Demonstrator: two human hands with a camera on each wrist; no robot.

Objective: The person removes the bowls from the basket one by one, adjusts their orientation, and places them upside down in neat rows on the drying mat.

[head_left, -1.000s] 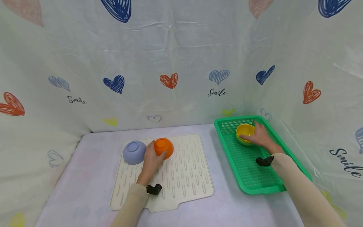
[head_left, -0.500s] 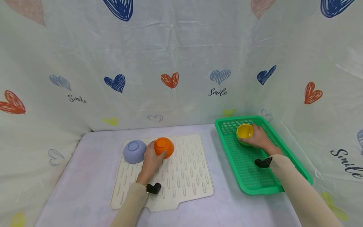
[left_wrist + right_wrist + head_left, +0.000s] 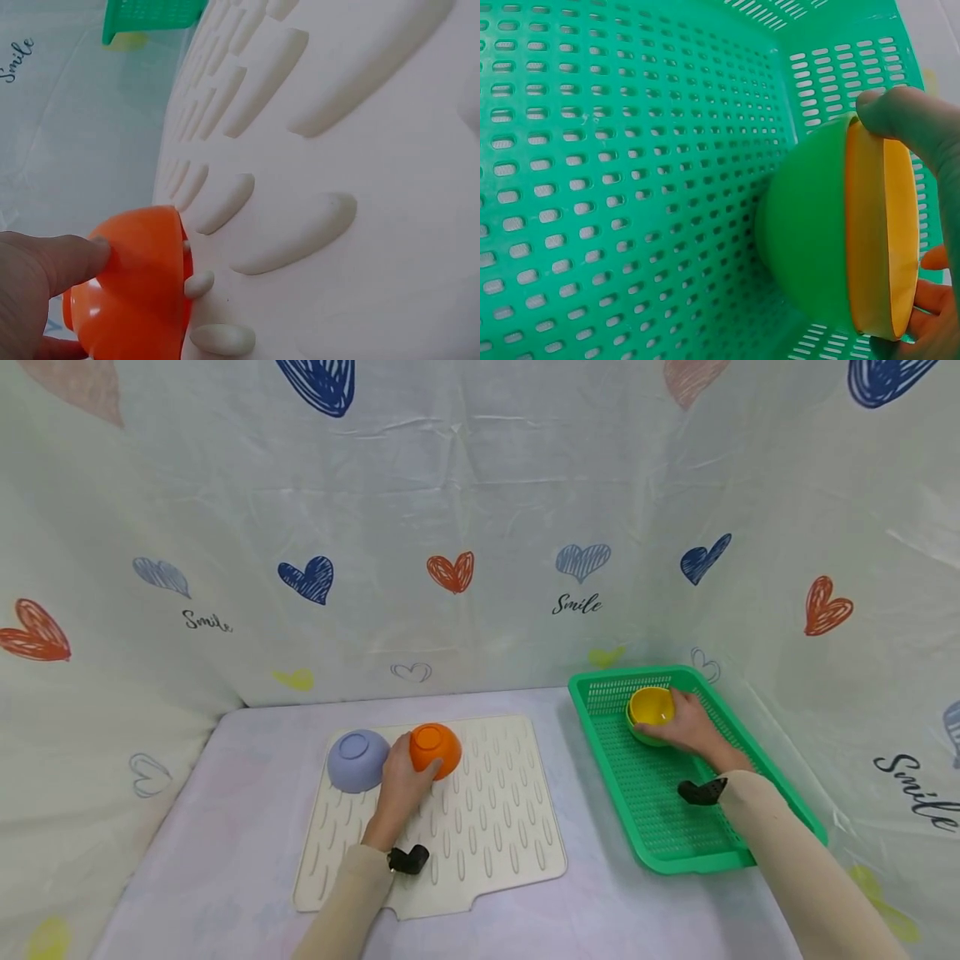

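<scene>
An orange bowl sits upside down on the cream ridged mat. My left hand holds it round its side, the thumb on the near wall in the left wrist view. Over in the green basket, a yellow bowl is nested in a green bowl, openings facing up. My right hand grips the yellow bowl by its rim, thumb on one side and fingers on the opposite side. In the right wrist view a band of yellow stands above the green bowl's edge.
Left of the orange bowl, a lilac bowl lies upside down on the mat. The basket stands to the right of the mat, with table between them. A heart-print curtain closes off the back and sides.
The fingers and thumb of my right hand have drawn in from a wider spread onto the yellow bowl. My left hand and the orange bowl stay where they were.
</scene>
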